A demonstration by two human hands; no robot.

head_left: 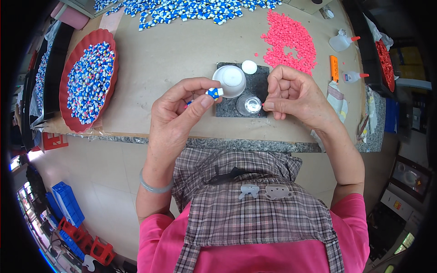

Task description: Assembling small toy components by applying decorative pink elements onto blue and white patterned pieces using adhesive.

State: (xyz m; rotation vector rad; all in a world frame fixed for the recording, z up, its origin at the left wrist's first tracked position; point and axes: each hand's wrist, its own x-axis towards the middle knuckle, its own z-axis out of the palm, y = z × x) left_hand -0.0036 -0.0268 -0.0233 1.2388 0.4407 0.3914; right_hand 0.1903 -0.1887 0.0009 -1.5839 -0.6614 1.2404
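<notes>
My left hand (182,107) pinches a small blue-and-white piece (214,93) between thumb and forefinger, and another blue bit shows among its curled fingers. Opposite it, my right hand (296,98) is closed in a pinch, with a tiny pink piece (263,104) just showing at the fingertips. Between the hands lies a dark speckled stone slab (258,81). It carries a white round dish (217,75), a white round lid-like disc (249,67) and a small clear cup (250,105) with a shiny top. My right fingertips are right beside the clear cup.
A red scalloped tray (65,86) full of small blue-and-white pieces stands at the left. More such pieces (191,11) spread along the back. Pink pieces (291,38) are heaped back right, near two red-tipped glue bottles (340,42) and an orange box (334,68).
</notes>
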